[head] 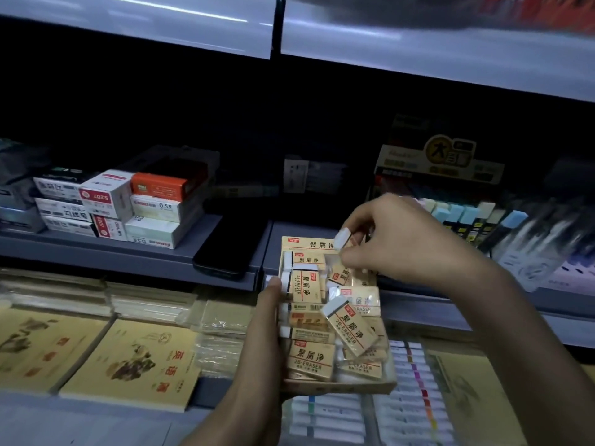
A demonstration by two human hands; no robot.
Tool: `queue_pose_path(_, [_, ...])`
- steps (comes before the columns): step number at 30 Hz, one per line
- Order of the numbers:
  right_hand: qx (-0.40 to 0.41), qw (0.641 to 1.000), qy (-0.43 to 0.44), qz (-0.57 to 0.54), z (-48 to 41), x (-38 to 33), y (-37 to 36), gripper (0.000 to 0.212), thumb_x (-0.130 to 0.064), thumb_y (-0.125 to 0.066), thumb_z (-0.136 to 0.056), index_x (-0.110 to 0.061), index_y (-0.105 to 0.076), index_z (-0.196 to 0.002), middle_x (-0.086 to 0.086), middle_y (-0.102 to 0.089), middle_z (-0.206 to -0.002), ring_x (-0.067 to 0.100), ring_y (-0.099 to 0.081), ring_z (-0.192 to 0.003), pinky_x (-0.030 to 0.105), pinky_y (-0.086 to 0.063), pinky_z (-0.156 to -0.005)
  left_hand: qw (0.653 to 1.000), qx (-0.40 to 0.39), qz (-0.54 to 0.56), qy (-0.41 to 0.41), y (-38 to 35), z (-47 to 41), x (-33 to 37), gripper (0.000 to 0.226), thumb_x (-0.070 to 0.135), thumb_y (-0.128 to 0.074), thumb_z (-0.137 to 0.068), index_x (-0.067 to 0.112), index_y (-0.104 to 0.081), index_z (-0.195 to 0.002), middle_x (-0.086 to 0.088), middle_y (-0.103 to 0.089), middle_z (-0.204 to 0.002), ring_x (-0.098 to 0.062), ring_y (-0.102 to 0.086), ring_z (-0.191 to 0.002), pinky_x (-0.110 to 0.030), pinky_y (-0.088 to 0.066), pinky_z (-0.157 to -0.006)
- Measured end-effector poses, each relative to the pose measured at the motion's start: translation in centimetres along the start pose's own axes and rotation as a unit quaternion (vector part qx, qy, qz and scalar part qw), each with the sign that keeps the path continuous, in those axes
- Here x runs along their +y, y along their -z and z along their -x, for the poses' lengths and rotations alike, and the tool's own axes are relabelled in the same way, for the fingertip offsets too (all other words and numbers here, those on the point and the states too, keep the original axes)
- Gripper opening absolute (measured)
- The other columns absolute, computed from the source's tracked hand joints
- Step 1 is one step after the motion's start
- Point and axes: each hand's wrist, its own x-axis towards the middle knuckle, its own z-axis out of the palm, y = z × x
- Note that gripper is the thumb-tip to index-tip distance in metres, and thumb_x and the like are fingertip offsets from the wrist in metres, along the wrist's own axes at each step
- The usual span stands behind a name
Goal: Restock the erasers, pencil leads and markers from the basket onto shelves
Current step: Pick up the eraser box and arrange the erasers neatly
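Nearest, my left hand grips the eraser box by its side to steady it; beyond, my right hand seemingly pinches an eraser, tidying stock before the shelf.

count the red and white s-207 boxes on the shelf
2. The upper S-207 box sits left of the orange box; the lower S-207 box lies directly beneath it. More may be hidden behind.
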Motion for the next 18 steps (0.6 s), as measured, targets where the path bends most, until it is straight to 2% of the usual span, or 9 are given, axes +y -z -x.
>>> queue_pose_path(4, [0.068, 0.996, 0.012, -0.059, 0.3, -0.5, 0.6, 0.015, -0.038, -0.076, -0.074, -0.027, -0.070, -0.082, -0.010, -0.070, -0.072, 0.012, -0.067, -0.068, 0.045, -0.059, -0.064, 1.000, 0.008, 0.006, 0.009, -0.4, 0.0, 0.4, 0.056, 0.068, -0.043, -0.096, 0.026, -0.078, -0.106, -0.014, -0.080, -0.092, -0.030, -0.079, -0.077, -0.037, -0.058, -0.064])
queue_pose_path(6, [0.085, 0.992, 0.022, -0.087, 0.6, -0.6, 0.5, 0.020, -0.043, -0.070, -0.078, -0.026, -0.066, -0.086, -0.004, -0.070, -0.075, 0.017, -0.066, -0.071, 0.046, -0.057, -0.065, 1.000, 0.005, 0.008, 0.018, -0.4, 0.0, 0.4, 0.058, 0.070, -0.042, -0.096, 0.026, -0.078, -0.108, -0.013, -0.081, -0.093, -0.029, -0.079, -0.077, -0.035, -0.059, -0.058])
queue_pose_path(9, [0.062, 0.988, 0.019, -0.140, 0.8, -0.6, 0.2, 0.020, -0.043, -0.061, -0.087, -0.023, -0.058, -0.092, 0.004, -0.067, -0.077, 0.020, -0.061, -0.070, 0.042, -0.048, -0.063, 1.000, -0.005, 0.007, 0.018, -0.4, -0.1, 0.1, 0.060, 0.069, -0.038, -0.097, 0.026, -0.079, -0.105, -0.011, -0.081, -0.091, -0.025, -0.079, -0.073, -0.033, -0.059, -0.050])
queue_pose_path(11, [0.040, 0.985, 0.004, -0.167, 0.7, -0.4, -0.2, 0.014, -0.036, -0.054, -0.094, -0.022, -0.056, -0.095, 0.001, -0.063, -0.080, 0.016, -0.055, -0.067, 0.037, -0.043, -0.062, 1.000, -0.007, 0.007, 0.013, -0.6, 0.0, 0.0, 0.060, 0.069, -0.036, -0.097, 0.028, -0.078, -0.104, -0.010, -0.081, -0.092, -0.026, -0.079, -0.074, -0.034, -0.060, -0.055])
queue_pose_path(13, [0.025, 0.989, -0.009, -0.147, 0.5, -0.2, -0.7, 0.010, -0.032, -0.053, -0.097, -0.026, -0.060, -0.094, -0.004, -0.065, -0.079, 0.013, -0.056, -0.063, 0.034, -0.043, -0.060, 1.000, -0.003, 0.007, 0.006, -0.7, 0.0, 0.0, 0.060, 0.068, -0.035, -0.098, 0.027, -0.078, -0.103, -0.012, -0.081, -0.092, -0.028, -0.079, -0.075, -0.035, -0.059, -0.061])
queue_pose_path(16, [-0.026, 0.995, -0.011, -0.098, 0.2, 0.0, -1.9, 0.005, -0.033, -0.065, -0.094, -0.031, -0.069, -0.091, -0.002, -0.072, -0.069, 0.020, -0.067, -0.057, 0.039, -0.052, -0.055, 1.000, 0.008, 0.005, 0.002, -1.0, 0.0, 0.1, 0.060, 0.070, -0.036, -0.098, 0.028, -0.077, -0.107, -0.013, -0.081, -0.093, -0.030, -0.079, -0.079, -0.043, -0.060, -0.074])
queue_pose_path(17, [-0.040, 0.996, -0.008, -0.084, 0.2, 0.1, -2.2, 0.003, -0.034, -0.070, -0.093, -0.033, -0.071, -0.096, -0.003, -0.073, -0.073, 0.021, -0.068, -0.057, 0.040, -0.054, -0.056, 1.000, 0.013, 0.006, 0.000, -1.0, 0.0, 0.1, 0.059, 0.070, -0.036, -0.098, 0.029, -0.077, -0.105, -0.012, -0.081, -0.092, -0.029, -0.079, -0.078, -0.046, -0.060, -0.078])
queue_pose_path(18, [-0.047, 0.997, 0.001, -0.068, 0.1, 0.0, -2.5, 0.011, -0.036, -0.072, -0.092, -0.035, -0.071, -0.103, -0.006, -0.073, -0.083, 0.018, -0.068, -0.057, 0.039, -0.055, -0.057, 1.000, 0.017, 0.007, -0.002, -1.0, 0.0, 0.0, 0.059, 0.070, -0.036, -0.097, 0.029, -0.077, -0.105, -0.012, -0.081, -0.091, -0.029, -0.079, -0.077, -0.047, -0.060, -0.080])
